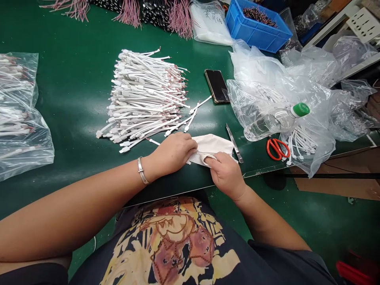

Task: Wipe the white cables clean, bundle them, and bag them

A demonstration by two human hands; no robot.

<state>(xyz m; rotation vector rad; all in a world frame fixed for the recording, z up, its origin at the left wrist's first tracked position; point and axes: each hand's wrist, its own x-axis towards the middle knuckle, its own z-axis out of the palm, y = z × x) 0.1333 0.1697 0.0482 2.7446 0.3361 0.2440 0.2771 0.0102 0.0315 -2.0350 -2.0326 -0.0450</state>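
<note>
A folded white cloth point(214, 143) lies near the table's front edge, between my hands. My right hand point(228, 174) is closed on its near edge, thumb against the fold. My left hand point(175, 155), with a silver bracelet at the wrist, has its fingers curled at the cloth's left end; what lies under those fingers is hidden. Just beyond my left hand is a large pile of short white cables point(148, 95) with white connectors and reddish bare ends. A few of these lie loose beside the pile. Tweezers point(234, 143) rest right of the cloth.
A phone point(217, 86) lies beyond the cloth. On the right are a green-capped bottle point(270, 123), red-handled scissors point(277, 149) and clear plastic bags point(258, 71). Another bag of cables point(26, 118) sits left. Behind stand a blue bin point(258, 33) and black-and-pink wire bundles point(181, 18).
</note>
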